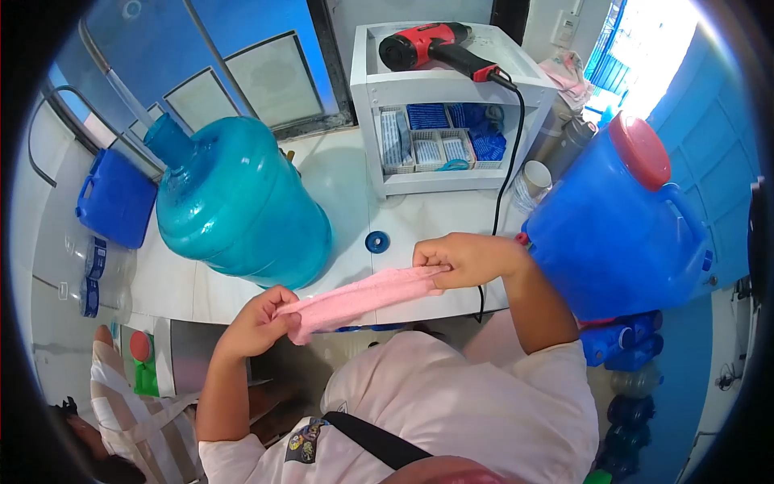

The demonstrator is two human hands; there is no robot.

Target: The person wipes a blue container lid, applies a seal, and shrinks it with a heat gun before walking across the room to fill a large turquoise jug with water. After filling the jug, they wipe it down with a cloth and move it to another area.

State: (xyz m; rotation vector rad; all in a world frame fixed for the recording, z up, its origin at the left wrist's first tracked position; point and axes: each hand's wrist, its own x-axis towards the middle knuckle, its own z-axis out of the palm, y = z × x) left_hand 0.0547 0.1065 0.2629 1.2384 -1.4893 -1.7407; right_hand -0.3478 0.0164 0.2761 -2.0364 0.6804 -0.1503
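A pink cloth (367,300) is stretched between my two hands, folded into a long strip above the counter's front edge. My left hand (262,323) pinches its left end, and my right hand (472,260) grips the right end. Just behind the cloth, a small blue bottle cap (376,242) lies on the white counter. To the left stands a large teal water jug (242,202), with a tube or stream reaching its narrow neck. Near my right forearm is a big blue container (605,230) with a red lid (641,151).
A red and black heat gun (431,48) rests on a white shelf unit (451,185), its black cord hanging over the counter (339,161). Inside the unit are baskets with blue-and-white packets. A blue jerrycan (119,198) stands far left. Another person (141,411) is at lower left.
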